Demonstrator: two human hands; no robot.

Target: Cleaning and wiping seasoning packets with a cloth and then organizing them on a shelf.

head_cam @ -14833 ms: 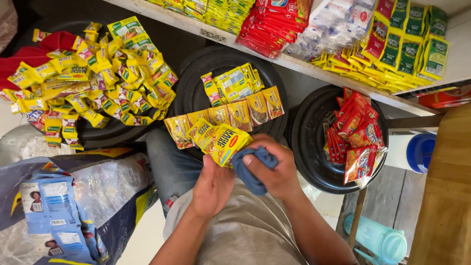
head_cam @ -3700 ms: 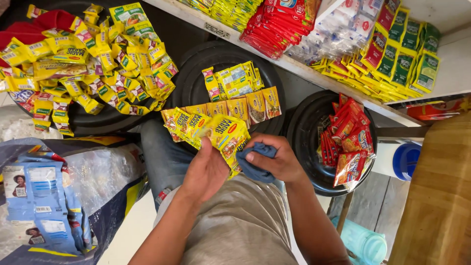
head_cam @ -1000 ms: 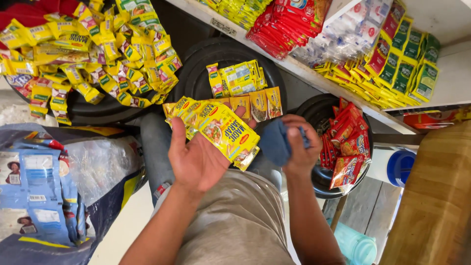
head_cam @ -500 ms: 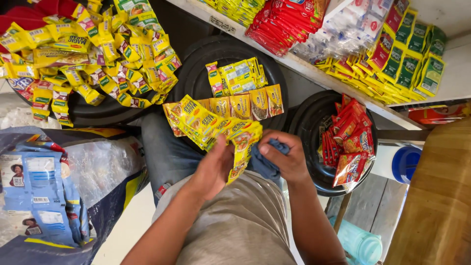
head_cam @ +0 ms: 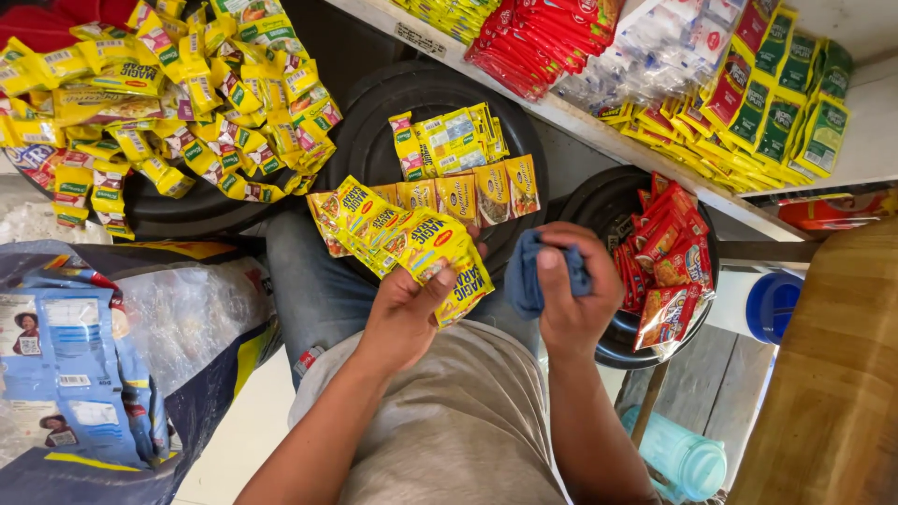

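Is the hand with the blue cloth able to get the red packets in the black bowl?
Probably yes: the right hand sits beside the red packets, nothing between, though its grip is full of blue cloth.

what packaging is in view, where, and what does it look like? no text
Yellow sachet strip: left hand, fanned.
Blue cloth: right hand, bunched.
Yellow sachet heap: upper left, piled.
Red sachets: black basin at right.
Green sachets: shelf, upper right.
Blue-white bags: lower left.
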